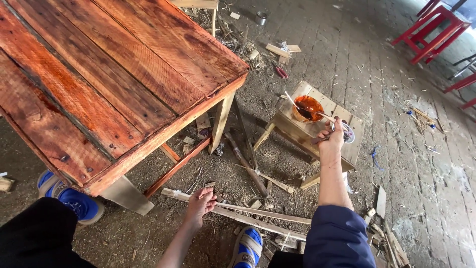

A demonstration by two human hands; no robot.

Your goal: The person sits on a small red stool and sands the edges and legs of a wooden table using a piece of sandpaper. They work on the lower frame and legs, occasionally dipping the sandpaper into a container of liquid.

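Observation:
My right hand point(331, 139) reaches out over a small pale wooden stool point(347, 149) and grips a thin brush handle point(323, 116). The brush's dark head rests in a bowl of orange-brown stain point(308, 106) standing on the stool. A small round lid or tin point(348, 133) sits just right of that hand. My left hand point(201, 203) hangs low above the dirt floor, fingers loosely apart and holding nothing, near a long wooden slat point(248, 213). A big plank table stained reddish-orange point(99, 84) fills the upper left.
Wood offcuts, slats and shavings litter the floor around the stool. My blue shoes point(74, 201) are planted under the table's corner. Red metal furniture point(431, 30) stands at the far right. A small metal can point(261, 18) lies at the back, and red-handled pliers point(280, 72) beyond the stool.

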